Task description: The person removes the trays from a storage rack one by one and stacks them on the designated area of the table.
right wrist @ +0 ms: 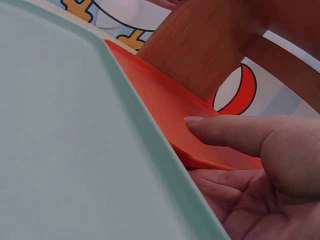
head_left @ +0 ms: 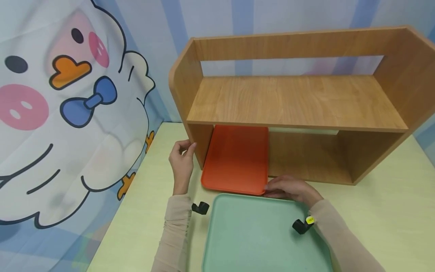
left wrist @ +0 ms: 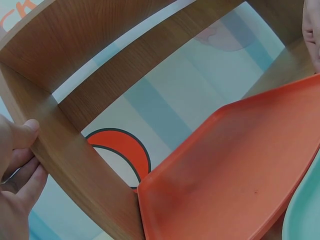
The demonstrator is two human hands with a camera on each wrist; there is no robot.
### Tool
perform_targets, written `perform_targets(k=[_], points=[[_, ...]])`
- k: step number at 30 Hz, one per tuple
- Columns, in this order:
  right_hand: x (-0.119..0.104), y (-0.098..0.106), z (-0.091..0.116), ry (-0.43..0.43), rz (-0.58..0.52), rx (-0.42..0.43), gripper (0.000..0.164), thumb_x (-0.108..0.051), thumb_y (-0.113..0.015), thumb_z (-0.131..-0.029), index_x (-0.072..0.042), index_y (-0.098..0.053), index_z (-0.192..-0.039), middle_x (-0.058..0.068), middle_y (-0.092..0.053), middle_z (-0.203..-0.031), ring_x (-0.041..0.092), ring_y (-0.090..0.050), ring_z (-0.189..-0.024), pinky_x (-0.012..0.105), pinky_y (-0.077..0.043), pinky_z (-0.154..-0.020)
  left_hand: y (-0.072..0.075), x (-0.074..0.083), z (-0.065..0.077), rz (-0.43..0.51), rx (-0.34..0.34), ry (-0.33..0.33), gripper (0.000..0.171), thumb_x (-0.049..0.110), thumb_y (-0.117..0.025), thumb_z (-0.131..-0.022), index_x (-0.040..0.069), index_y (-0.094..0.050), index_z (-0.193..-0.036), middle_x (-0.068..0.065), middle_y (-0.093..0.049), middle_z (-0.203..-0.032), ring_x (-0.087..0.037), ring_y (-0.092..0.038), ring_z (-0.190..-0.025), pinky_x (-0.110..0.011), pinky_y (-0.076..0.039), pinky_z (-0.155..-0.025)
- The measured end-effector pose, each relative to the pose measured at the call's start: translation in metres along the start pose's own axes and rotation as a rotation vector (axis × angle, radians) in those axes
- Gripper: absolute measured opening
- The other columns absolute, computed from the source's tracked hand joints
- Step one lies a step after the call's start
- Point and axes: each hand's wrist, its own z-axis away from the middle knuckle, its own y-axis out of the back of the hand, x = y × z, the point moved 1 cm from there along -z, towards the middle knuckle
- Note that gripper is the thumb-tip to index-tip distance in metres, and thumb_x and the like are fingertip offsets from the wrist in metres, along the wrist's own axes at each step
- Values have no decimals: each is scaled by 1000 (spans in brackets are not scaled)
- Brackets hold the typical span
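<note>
A wooden two-tier shelf (head_left: 295, 100) stands on the table. My left hand (head_left: 182, 158) is at the front edge of its left side panel (left wrist: 65, 155), thumb and bent fingers holding that edge. An orange tray (head_left: 236, 160) lies in the left part of the lower compartment, its front end sticking out past the shelf. My right hand (head_left: 290, 187) holds the tray's front right corner. In the right wrist view the thumb (right wrist: 225, 134) is above the orange tray and the other fingers are beneath its rim.
A larger mint green tray (head_left: 261, 234) lies on the pale yellow table (head_left: 136, 226) just in front of the orange one, under my right wrist. Behind the shelf hangs a blue striped cloth (head_left: 217, 19); a cartoon bird print (head_left: 102, 158) covers the left side.
</note>
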Motion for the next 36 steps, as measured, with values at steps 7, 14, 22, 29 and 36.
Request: perform_targets(k=[7,14,22,29,36], points=[[-2,0,-6,-62,-74,26,28,-16,-69,-88,4,-66,-107,7,-71,-100,18,-71,-90,31,-56,-85,1,17,4,-4,-21,8,25,10,-68,-89,-7,-61,-105,-19,-62,-99,-15,-58,-91,-36,-53,-89],[-1,-1,-11,-75,-120,48,26,-10,-70,-86,5,-64,-106,7,-68,-99,17,-69,-88,32,-56,-84,2,38,11,-22,-13,7,22,7,-67,-89,-8,-61,-103,-18,-62,-96,-13,-58,-89,-29,-54,-85],[1,-2,-14,-58,-148,39,11,-3,-68,-86,3,-63,-93,7,-66,-93,15,-68,-84,31,-57,-82,0,15,3,-16,-13,9,25,11,-68,-88,-6,-61,-105,-19,-62,-99,-13,-57,-89,-33,-53,-86],[0,-3,-12,-39,-164,29,28,-2,-65,-88,10,-58,-112,7,-67,-97,15,-70,-86,30,-57,-81,-1,0,0,6,3,-19,26,18,-71,-87,-1,-63,-102,-15,-63,-96,-14,-59,-89,-28,-54,-83],[0,-3,-8,-21,-215,50,32,-1,-63,-88,12,-55,-117,7,-66,-99,16,-70,-88,29,-57,-81,0,1,1,15,15,-27,22,15,-71,-87,0,-63,-99,-11,-63,-93,-15,-60,-89,-22,-54,-80]])
